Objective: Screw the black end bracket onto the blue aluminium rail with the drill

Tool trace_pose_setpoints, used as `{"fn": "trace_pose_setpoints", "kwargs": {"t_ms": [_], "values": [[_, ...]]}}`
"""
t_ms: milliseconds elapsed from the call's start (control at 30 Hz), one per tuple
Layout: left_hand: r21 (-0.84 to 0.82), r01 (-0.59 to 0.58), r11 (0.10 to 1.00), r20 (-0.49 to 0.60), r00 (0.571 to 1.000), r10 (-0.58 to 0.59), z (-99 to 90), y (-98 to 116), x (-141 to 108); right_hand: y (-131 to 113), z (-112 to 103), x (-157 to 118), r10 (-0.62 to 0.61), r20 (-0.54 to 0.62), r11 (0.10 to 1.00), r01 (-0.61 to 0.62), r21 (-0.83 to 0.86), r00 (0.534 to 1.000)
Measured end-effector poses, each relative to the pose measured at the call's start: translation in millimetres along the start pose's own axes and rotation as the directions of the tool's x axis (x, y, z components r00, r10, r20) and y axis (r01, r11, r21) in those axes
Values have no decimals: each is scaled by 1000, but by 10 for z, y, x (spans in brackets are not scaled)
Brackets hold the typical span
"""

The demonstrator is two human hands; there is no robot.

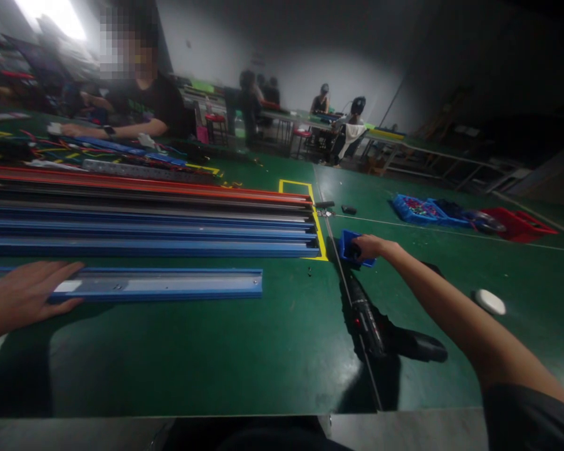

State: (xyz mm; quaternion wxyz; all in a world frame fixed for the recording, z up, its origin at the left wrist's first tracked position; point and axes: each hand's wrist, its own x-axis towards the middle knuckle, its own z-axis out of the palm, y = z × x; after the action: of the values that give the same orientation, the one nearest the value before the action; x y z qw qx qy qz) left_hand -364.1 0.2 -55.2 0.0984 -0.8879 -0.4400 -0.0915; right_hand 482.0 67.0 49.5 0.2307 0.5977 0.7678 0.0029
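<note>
My left hand point(32, 294) grips a blue aluminium channel point(169, 285) near the left edge, with the thumb along its near side and the fingers over its far side. The channel lies flat, and a small screw shows near its right end. My right hand point(370, 245) reaches into a small blue bin point(344, 241); its fingertips and whatever they touch are hidden among dark contents. Just nearer than the bin, a black cordless screwdriver point(371, 322) lies on its side on the green table point(192, 363).
Several blue, black and red channels point(169, 241) lie parallel beyond my channel. Loose screws point(309, 271) lie nearby. A white oval object point(490, 302), blue trays point(418, 210) and a red basket point(517, 224) are at right. A co-worker point(141, 106) sits across the table beside wires.
</note>
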Motion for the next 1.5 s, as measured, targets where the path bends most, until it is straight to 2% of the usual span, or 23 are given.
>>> {"fn": "trace_pose_setpoints", "kwargs": {"t_ms": [100,233,367,533,633,700,767,833,900,1000,1067,1167,1267,1400,1500], "values": [[125,13,992,-102,995,0,73,-31,-31,8,-22,5,5,-2,1000,-5,-3,1000],[101,23,995,-99,995,-13,119,-81,-55,1,-123,-57,10,-23,1000,-10,-12,1000],[91,77,993,-27,997,-75,55,-43,-29,11,-262,-184,-7,-29,1000,6,-15,1000],[91,121,989,72,989,-127,-139,103,20,46,-410,-439,-25,-73,999,23,-35,997],[60,103,993,122,986,-110,-251,201,67,21,-521,-669,-19,-155,999,11,-53,988],[58,74,996,134,988,-81,-328,305,160,-70,-601,-821,-37,-281,999,25,-47,959],[56,39,998,142,989,-47,-415,470,337,-252,-666,-925,-76,-424,996,92,17,902],[37,-19,999,167,986,12,-508,702,602,-528,-697,-944,-127,-511,959,236,155,850],[2,-104,995,164,981,102,-585,986,929,-868,-681,-866,-201,-519,846,415,335,831],[-46,-248,968,62,966,250,-631,1442,1445,-1385,-581,-611,-372,-476,582,600,549,797],[-74,-314,946,-33,949,313,-607,1725,1754,-1667,-493,-404,-454,-458,517,645,563,764],[-123,-384,915,-123,921,370,-513,2092,2117,-1940,-384,-123,-519,-442,474,677,564,732],[-211,-394,895,-176,916,362,-387,2400,2359,-2056,-312,70,-525,-463,458,696,553,714],[-380,-358,853,-223,930,292,-227,2713,2520,-2113,-222,168,-485,-521,476,712,516,702],[-481,-262,837,-186,963,195,-158,2821,2539,-2161,-160,161,-468,-553,492,723,485,689]]}}
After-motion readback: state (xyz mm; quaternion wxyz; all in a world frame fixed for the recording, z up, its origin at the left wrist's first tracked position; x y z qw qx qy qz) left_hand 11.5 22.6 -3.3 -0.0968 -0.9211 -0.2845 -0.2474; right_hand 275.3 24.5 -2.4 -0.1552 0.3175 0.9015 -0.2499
